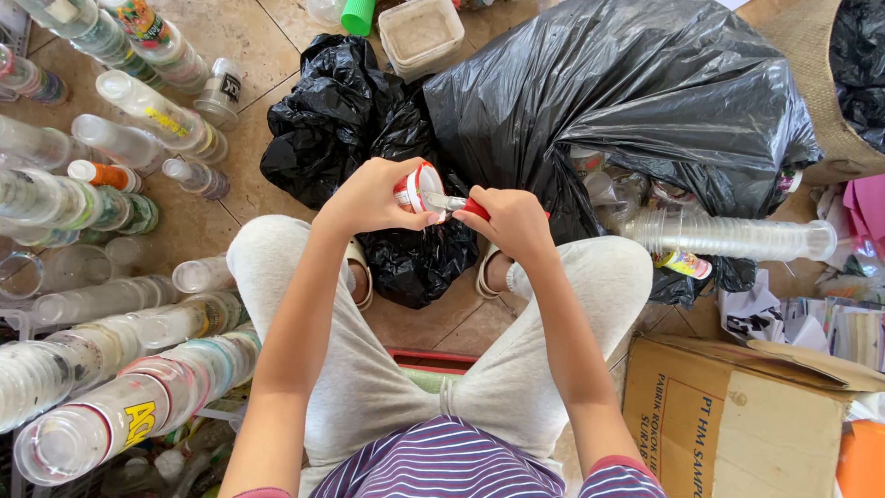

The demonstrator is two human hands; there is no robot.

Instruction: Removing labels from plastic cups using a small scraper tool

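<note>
1. Large black plastic bag (636, 83), open at its lower right side; clear plastic cups and bits of packaging show inside the opening.
2. Stack of clear cups (728, 237), lying on its side and sticking out of the bag's opening toward the right.
3. Smaller black bag (341, 120), crumpled on the tiled floor (249, 46) to the left of the large one; its contents are hidden.
4. Square clear tub (421, 32) at the top edge, upright; nothing can be made out inside it.
5. Rows of nested clear cups (111, 406) and bottles (147, 111), lying on their sides along the left.
6. Cardboard box (737, 415) at lower right, flaps partly open; its inside is not visible.
7. Left hand (369, 198), closed around a small cup (417, 187) held above the lap, between the knees, in front of the bags.
8. The cup is white with a red rim band and turned on its side, mouth facing right.
9. Right hand (512, 221), gripping a cutter (458, 204) with a red handle; its metal tip touches the cup's rim.
</note>
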